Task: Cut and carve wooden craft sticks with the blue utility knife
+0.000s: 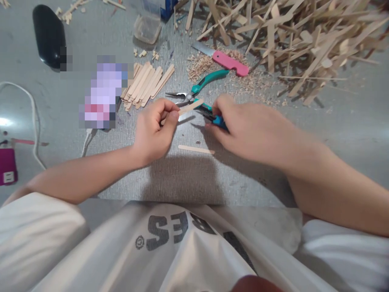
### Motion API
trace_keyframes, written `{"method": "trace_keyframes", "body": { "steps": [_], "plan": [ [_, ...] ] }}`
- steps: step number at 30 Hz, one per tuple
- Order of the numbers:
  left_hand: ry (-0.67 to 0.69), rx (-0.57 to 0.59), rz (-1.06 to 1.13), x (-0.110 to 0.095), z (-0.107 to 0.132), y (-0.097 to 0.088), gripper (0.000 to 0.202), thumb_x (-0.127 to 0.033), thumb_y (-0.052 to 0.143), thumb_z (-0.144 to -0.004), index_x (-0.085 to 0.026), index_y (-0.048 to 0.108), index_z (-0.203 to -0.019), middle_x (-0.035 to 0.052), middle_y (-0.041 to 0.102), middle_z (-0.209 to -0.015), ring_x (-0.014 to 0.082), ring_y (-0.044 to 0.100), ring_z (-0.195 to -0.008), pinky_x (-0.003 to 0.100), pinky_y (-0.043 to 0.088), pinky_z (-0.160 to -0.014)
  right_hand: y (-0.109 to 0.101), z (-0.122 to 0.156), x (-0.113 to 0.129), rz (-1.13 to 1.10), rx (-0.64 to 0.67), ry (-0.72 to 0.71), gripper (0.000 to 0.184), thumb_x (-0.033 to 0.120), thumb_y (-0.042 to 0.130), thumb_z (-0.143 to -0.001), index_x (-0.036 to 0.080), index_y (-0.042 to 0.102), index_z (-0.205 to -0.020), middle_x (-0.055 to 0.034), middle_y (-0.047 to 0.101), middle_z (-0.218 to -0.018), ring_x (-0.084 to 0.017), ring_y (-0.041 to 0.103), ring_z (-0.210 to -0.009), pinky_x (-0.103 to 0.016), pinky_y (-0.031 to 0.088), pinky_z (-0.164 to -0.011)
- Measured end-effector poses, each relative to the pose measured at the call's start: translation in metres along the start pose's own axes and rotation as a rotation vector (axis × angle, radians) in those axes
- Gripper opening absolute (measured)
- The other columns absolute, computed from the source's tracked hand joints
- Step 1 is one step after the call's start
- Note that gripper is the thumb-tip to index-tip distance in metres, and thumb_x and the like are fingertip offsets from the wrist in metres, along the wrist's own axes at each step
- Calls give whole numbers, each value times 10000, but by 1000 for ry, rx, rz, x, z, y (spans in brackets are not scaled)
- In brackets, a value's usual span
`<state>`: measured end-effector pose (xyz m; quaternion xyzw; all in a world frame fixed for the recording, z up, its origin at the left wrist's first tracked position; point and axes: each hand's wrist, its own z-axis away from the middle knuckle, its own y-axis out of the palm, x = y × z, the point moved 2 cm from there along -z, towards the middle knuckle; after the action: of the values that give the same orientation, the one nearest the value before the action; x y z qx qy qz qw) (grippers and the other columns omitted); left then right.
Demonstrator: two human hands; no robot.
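My left hand [154, 129] is closed in a pinch on a flat wooden stick [191, 107] that points right. My right hand [243, 127] is closed around a small tool with blue handles [217, 119], whose dark tip touches the stick's right end. Just behind them on the grey mat lie green-handled long-nose pliers [200, 85]. A single loose stick [196, 149] lies on the mat below and between both hands.
A neat stack of sticks [148, 85] lies behind my left hand. A pink-handled knife [226, 61] rests on shavings. A big heap of wooden sticks [298, 36] fills the back right. A black object [48, 34], clear tub [148, 28], white cable [33, 117] and magenta box [7, 166] sit left.
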<state>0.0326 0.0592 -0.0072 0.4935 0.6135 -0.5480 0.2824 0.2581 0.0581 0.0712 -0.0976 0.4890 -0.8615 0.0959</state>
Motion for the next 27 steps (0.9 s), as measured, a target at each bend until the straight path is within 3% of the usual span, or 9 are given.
{"method": "trace_keyframes", "body": {
  "steps": [5,9,16,22,27],
  "plan": [
    [-71,269,-372,-11,0,-3,143,-304,604,-1091,-261,721,-1020,22,716,-780,215,633,-696,369,386,-680,2,1,-4,-14,60,-122,409,402,455,-1205,157,640,-1476,-163,874,-1037,-319,751,-827,-387,342,-700],
    [-88,373,-562,-20,0,-1,250,-350,543,-1120,-249,769,-1084,51,764,-805,246,683,-730,371,403,-699,12,-3,5,55,89,-98,519,535,451,-1213,152,709,-1450,-190,882,-1082,-367,789,-880,-396,327,-697],
    [-58,418,-768,-19,0,0,309,-384,509,-1166,-258,791,-1160,66,811,-846,249,727,-740,372,405,-690,26,-7,13,-1,-32,-115,584,561,402,-1231,157,793,-1391,-264,858,-1292,-443,807,-1102,-426,389,-771],
    [-3,436,-809,-17,2,-3,341,-385,452,-1186,-251,765,-1176,74,815,-853,258,748,-755,382,397,-689,35,-8,7,-29,-146,-114,615,615,406,-1217,156,794,-1349,-248,871,-1170,-406,792,-929,-415,364,-722],
    [25,432,-800,-17,4,-3,333,-366,444,-1183,-247,751,-1136,70,797,-824,256,712,-714,393,383,-681,35,-12,3,-37,-112,-103,650,644,381,-1202,179,797,-1384,-227,885,-1134,-406,799,-907,-416,390,-740]
  ]
}}
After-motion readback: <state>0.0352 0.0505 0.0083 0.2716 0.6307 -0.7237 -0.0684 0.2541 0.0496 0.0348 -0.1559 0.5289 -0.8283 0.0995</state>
